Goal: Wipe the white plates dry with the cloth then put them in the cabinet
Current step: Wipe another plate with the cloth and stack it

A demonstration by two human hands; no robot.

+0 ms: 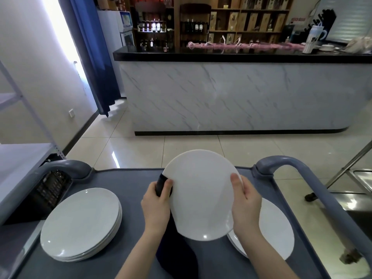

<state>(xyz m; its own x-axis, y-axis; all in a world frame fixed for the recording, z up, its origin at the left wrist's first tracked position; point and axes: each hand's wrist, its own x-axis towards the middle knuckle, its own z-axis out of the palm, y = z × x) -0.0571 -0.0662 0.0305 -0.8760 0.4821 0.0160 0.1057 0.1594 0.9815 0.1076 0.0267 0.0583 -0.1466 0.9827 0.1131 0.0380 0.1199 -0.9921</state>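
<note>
Cart [130, 178]: one, with two curved handles [285, 161].
Plates: one raised plate [201, 194] above the cart; one stack [80, 222] on the cart's left (about four rims show, exact count unclear); at least one flat plate [275, 228] on the cart's right, partly hidden.
Cloth [177, 254]: one, dark, over the cart's middle.
Hands: two, left hand [156, 206] and right hand [246, 204].
Counter [221, 55] beyond the cart: one, bearing one tumbler [312, 40].

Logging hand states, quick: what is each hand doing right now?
Left hand: grips the cloth against the plate at its left rim.
Right hand: grips the plate's right rim.
</note>
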